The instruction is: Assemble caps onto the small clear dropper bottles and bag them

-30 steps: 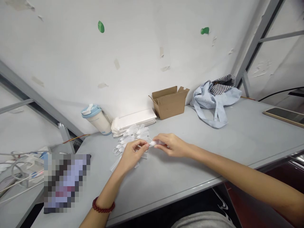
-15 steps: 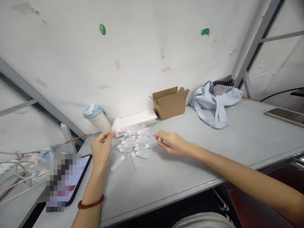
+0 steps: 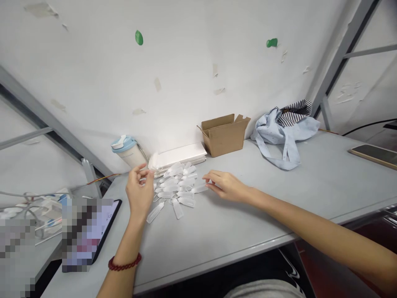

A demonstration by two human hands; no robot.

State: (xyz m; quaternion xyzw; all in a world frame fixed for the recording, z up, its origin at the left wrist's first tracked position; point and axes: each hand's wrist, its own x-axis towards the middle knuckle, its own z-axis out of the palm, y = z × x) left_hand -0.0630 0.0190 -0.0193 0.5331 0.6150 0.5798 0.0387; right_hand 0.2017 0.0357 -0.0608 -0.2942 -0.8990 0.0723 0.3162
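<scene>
A pile of small translucent white plastic pieces (image 3: 170, 182), flat and tag-like with thin loops, lies on the grey table between my hands. At the pile's left edge is my left hand (image 3: 139, 188), its fingers curled loosely and the thumb apart from them, with nothing seen in its grasp. My right hand (image 3: 228, 186) is at the right edge, thumb and fingers parted. One outlying plastic piece (image 3: 199, 188) reaches to its fingertips; whether they touch it I cannot tell.
Behind the pile lie a stack of white flat boxes or paper (image 3: 182, 156), an open cardboard box (image 3: 226, 138) and a light blue cloth bag (image 3: 279, 136). A blue-lidded cup (image 3: 128, 151) stands back left. Phones lie at the left (image 3: 107, 227) and right (image 3: 376, 154).
My left hand has moved slightly right, and its thumb and fingers have parted. My right hand stays almost where it was. The view has shifted a little.
</scene>
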